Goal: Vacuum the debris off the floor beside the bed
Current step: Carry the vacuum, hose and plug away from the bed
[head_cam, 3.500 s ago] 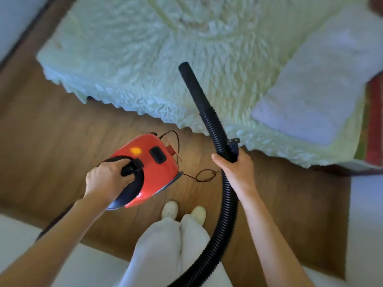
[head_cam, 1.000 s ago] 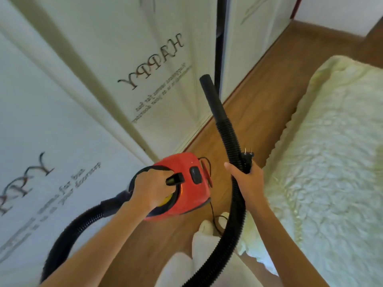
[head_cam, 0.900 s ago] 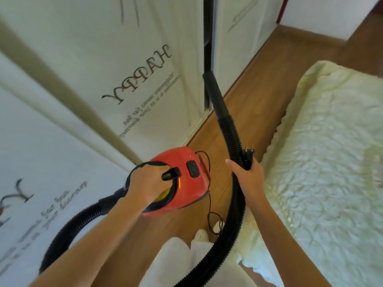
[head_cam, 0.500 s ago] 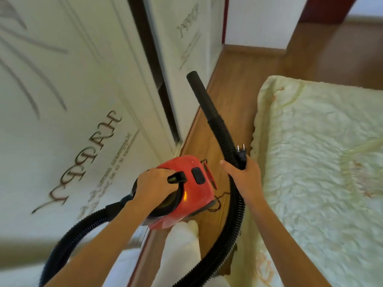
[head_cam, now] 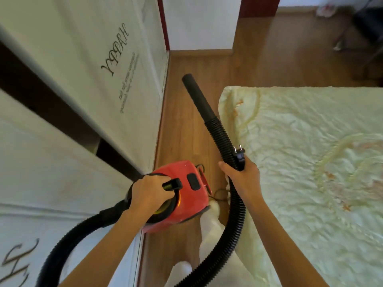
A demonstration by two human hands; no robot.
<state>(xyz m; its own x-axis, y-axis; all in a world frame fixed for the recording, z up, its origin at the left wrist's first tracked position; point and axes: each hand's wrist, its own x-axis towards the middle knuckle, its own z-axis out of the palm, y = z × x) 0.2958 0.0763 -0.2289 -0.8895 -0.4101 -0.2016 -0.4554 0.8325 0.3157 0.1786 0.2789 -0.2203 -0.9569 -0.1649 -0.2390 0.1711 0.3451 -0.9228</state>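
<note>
White lettered wardrobe doors line the wooden floor; daylight.

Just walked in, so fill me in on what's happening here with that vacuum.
A person stands on the wooden floor between the wardrobe and the bed. The left hand carries the red vacuum cleaner by its handle. The right hand grips the black hose together with the power plug, so it isn't plugged in. The nozzle points up, off the floor.
</note>
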